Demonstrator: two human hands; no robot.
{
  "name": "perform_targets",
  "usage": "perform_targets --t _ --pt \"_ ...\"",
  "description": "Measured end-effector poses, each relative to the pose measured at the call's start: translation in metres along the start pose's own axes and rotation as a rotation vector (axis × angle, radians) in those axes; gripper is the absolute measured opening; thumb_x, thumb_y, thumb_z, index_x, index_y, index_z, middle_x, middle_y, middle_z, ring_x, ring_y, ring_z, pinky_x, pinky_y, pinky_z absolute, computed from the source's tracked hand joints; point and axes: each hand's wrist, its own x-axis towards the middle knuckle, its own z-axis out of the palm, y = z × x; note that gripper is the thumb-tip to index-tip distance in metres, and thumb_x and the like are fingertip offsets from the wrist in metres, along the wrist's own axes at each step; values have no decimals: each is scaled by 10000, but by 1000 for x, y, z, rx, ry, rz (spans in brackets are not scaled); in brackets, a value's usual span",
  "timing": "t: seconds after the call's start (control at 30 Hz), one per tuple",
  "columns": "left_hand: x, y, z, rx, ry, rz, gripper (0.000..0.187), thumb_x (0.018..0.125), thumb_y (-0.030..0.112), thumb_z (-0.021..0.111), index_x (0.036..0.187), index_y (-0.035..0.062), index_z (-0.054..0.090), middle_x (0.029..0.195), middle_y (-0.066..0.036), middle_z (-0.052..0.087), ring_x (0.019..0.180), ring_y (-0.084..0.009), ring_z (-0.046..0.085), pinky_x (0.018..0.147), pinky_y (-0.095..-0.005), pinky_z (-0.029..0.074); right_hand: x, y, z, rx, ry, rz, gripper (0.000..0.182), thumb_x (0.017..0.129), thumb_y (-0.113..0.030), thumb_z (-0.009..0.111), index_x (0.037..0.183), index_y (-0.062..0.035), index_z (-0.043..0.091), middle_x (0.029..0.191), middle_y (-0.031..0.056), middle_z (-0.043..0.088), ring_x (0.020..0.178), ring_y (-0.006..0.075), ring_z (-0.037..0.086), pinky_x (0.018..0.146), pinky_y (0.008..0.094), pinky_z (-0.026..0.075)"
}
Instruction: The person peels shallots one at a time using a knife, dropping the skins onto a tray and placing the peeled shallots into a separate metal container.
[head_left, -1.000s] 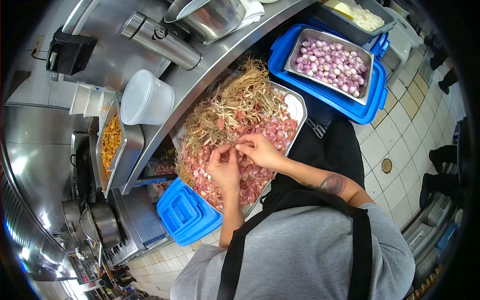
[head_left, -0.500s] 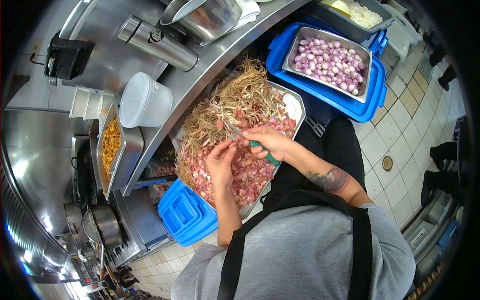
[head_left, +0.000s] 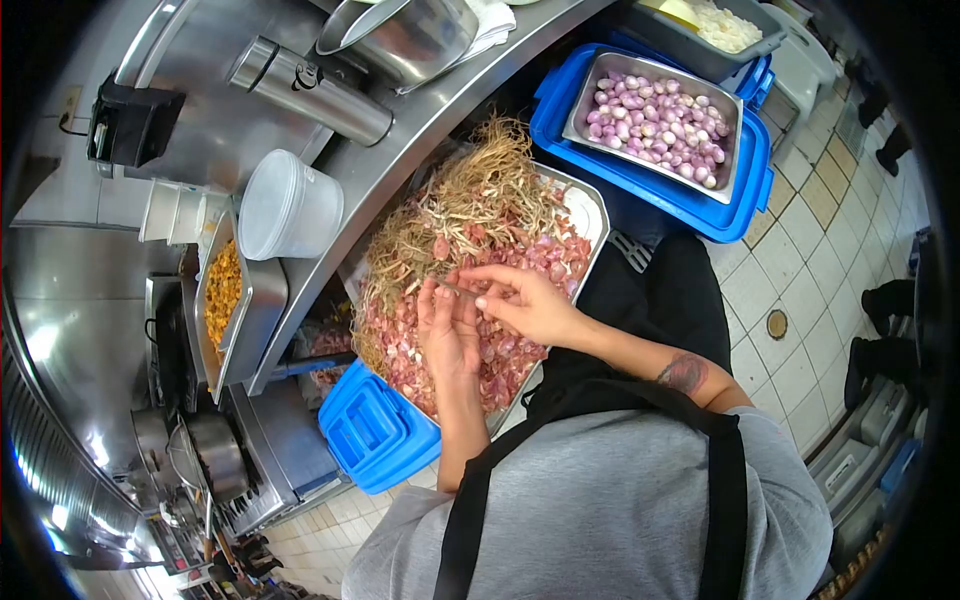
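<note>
My right hand [head_left: 530, 302] is closed on a small knife; its thin blade [head_left: 457, 289] points left, and its handle is hidden in my grip. My left hand [head_left: 452, 335] is turned palm up beside the blade, fingertips curled in close to it. Whatever it pinches is too small or hidden to name. Both hands are above a metal tray [head_left: 592, 213] heaped with reddish shallot skins and loose shallots [head_left: 515, 375]. Dry, stringy roots and stalks [head_left: 470, 205] are piled over the tray's far side.
To the right, a steel pan [head_left: 733, 165] of peeled shallots [head_left: 660, 125] rests on a blue lid [head_left: 735, 225]. Another blue lid [head_left: 375, 425] lies near my left forearm. A steel counter [head_left: 400, 150] edges the left, bearing a white tub [head_left: 290, 205] and a flask [head_left: 320, 90].
My right hand has rolled over and shifted slightly left, so the green knife handle no longer shows. My left hand has turned its palm up and moved slightly right.
</note>
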Motion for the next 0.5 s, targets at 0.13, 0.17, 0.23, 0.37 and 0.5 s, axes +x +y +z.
perform_targets --t 0.13,0.17,0.23,0.37,0.5 --pt "-10 3 15 -13 -78 -54 382 880 51 536 1240 -4 422 1188 -153 529 1037 -252 564 888 -420 503 -5 -4 1 -133 7 -29 401 844 -61 568 1242 -56 517 723 -19 527 674 43 484 591 208 403" --pt "-13 3 19 -48 -62 -64 376 883 52 531 1238 -10 424 1182 -151 532 1028 -249 566 889 -413 502 -5 -3 2 -144 14 -62 406 845 -58 564 1247 -57 514 729 -18 530 674 45 484 591 209 403" --pt "-17 2 24 -120 -29 -85 365 889 54 522 1234 -21 427 1168 -147 537 1009 -242 572 891 -398 501 -5 -4 2 -169 28 -129 414 845 -52 554 1257 -58 507 741 -17 537 676 47 484 592 212 404" --pt "-16 -1 18 -160 -74 -104 304 898 57 509 1185 -39 471 1113 -133 567 979 -220 584 877 -352 505 -7 -16 0 -185 30 -147 404 832 -55 545 1234 -33 518 854 64 634 732 98 560 651 259 451" --pt "-22 3 20 -83 -115 -59 244 891 53 527 1114 -46 525 1053 -121 596 951 -202 596 861 -323 510 -6 -8 -1 -245 91 -304 385 850 -59 543 1234 -45 527 961 44 642 737 61 541 638 216 443"
